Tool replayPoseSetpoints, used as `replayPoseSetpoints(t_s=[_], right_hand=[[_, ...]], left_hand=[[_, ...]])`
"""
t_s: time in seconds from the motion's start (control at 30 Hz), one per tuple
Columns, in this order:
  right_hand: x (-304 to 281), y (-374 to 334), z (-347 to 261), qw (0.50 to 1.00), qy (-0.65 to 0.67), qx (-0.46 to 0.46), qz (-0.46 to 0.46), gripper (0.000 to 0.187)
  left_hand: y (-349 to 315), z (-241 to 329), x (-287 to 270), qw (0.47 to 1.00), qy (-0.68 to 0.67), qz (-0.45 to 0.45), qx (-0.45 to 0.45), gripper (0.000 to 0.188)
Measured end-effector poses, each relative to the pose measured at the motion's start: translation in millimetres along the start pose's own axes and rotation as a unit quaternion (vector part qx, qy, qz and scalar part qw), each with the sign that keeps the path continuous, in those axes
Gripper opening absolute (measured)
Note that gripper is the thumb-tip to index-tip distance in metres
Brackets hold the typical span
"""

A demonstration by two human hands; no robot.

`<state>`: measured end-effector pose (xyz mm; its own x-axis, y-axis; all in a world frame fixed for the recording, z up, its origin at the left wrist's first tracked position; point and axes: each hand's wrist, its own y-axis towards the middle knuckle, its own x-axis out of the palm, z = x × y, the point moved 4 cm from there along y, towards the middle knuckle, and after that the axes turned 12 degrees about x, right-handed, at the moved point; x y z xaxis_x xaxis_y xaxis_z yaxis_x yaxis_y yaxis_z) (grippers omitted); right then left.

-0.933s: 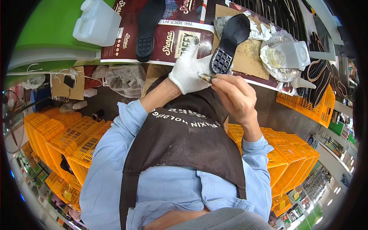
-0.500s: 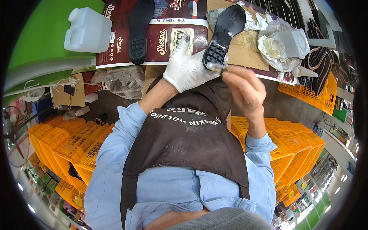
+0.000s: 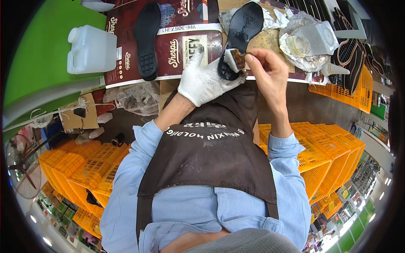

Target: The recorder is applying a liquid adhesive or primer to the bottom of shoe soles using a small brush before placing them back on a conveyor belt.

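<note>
Cradling a black sole (image 3: 244, 25) by its heel in the gloved left hand (image 3: 203, 82), thumb spread, over the printed sheet's (image 3: 126, 74) near edge; pinching a white-and-brown pad (image 3: 235, 60) at that heel in the bare right hand (image 3: 271, 71). Looking wet toward the toe already; probably unfinished at the heel. Can see, farther left, a second sole (image 3: 147, 31), apparently untouched.

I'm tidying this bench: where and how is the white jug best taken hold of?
Probably by the handle of the white jug, coming from the person's left, fingers curled through the loop. The handle stands out on that side, below the cap, with a gap behind it; the opposite side is a broad wall with less to hook onto.
</note>
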<state>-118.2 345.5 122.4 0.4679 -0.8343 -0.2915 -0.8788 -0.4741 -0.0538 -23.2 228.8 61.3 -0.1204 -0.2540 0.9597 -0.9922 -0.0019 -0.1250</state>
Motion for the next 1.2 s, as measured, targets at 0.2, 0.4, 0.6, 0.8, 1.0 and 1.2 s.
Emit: replayPoseSetpoints(t_s=[0.2, 0.4, 0.6, 0.8, 1.0, 1.2], right_hand=[[-22, 37, 10, 0.951, -0.219, -0.137, 0.169, 0.013], [-5, 51, 5, 0.985, -0.145, -0.072, 0.054, 0.014], [-66, 104, 37, 0.931, -0.256, -0.147, 0.214, 0.016], [-40, 102, 34, 0.982, -0.139, -0.090, 0.092, 0.013], [-66, 118, 26, 0.967, -0.154, -0.149, 0.139, 0.010], [16, 82, -19, 0.958, -0.056, -0.092, -0.266, 0.011]], left_hand=[[-2, 0, -3, 0.992, 0.111, 0.057, 0.004, 0.060], [-3, 2, -13, 0.995, 0.051, 0.086, 0.023, 0.042], [-3, 3, -25, 0.995, 0.060, 0.079, 0.006, 0.039], [-10, 8, -14, 0.991, 0.101, 0.025, 0.082, 0.039], [-19, 11, -1, 0.997, 0.045, 0.009, 0.067, 0.042], [-26, 12, -7, 0.993, 0.079, -0.008, 0.081, 0.048]])
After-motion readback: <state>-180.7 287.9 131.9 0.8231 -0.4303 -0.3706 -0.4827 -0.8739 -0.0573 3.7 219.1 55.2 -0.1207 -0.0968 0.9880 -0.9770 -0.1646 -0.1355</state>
